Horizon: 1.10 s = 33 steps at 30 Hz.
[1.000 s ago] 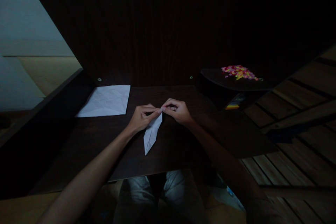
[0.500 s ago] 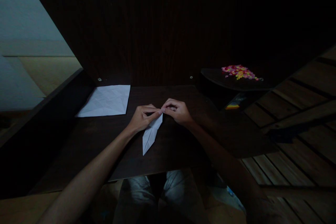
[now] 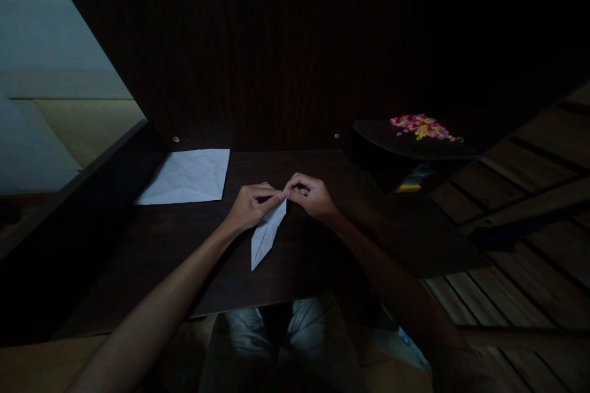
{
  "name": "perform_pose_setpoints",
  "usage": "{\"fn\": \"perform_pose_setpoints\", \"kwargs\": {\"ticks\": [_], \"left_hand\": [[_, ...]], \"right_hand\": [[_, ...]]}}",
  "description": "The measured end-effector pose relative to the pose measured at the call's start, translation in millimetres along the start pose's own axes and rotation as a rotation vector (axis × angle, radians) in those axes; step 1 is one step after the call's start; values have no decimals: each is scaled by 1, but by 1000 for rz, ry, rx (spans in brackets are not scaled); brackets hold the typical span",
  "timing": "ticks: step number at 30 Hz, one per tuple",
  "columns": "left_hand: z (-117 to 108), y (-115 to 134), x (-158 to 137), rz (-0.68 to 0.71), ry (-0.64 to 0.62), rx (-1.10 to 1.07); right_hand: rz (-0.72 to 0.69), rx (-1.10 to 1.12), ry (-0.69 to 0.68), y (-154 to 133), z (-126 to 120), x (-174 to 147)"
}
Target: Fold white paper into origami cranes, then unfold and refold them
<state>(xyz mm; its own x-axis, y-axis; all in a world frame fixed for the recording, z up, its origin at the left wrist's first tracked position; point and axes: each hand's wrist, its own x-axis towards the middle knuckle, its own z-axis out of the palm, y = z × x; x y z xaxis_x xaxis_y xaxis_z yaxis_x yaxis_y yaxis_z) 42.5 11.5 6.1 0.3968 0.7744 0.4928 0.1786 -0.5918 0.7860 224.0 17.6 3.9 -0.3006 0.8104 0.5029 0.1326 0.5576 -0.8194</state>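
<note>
A narrow white folded paper (image 3: 267,234) slants over the dark desk, its pointed lower end towards me. My left hand (image 3: 252,206) is closed on its upper part, thumb along the paper's top. At the far tip, my right hand (image 3: 313,196) pinches the paper between thumb and forefinger, with the other fingers curled. The fingertips of both hands meet there and hide the tip. To the left, a creased white sheet (image 3: 188,177) lies flat on the desk.
The dark wooden desk (image 3: 221,276) has a tall back panel (image 3: 276,61) and a raised left side board (image 3: 87,190). On a rounded shelf (image 3: 369,130) at the right sits a heap of small pink, red and yellow pieces (image 3: 424,126). Wooden slats (image 3: 507,295) are beyond the desk's right edge.
Almost nothing differs. Both hands keep their pinch on the folded paper, and the whole view has shifted very slightly.
</note>
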Motion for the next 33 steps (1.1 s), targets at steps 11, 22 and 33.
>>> {"fn": "perform_pose_setpoints", "kwargs": {"ticks": [11, 22, 33], "left_hand": [[1, -3, 0, -25, 97, 33], [3, -3, 0, -16, 102, 65], [5, -2, -1, -49, 224, 22]], "right_hand": [[2, -30, 45, 0, 2, 0], [33, -45, 49, -2, 2, -1], [-7, -96, 94, -2, 4, -1]]}}
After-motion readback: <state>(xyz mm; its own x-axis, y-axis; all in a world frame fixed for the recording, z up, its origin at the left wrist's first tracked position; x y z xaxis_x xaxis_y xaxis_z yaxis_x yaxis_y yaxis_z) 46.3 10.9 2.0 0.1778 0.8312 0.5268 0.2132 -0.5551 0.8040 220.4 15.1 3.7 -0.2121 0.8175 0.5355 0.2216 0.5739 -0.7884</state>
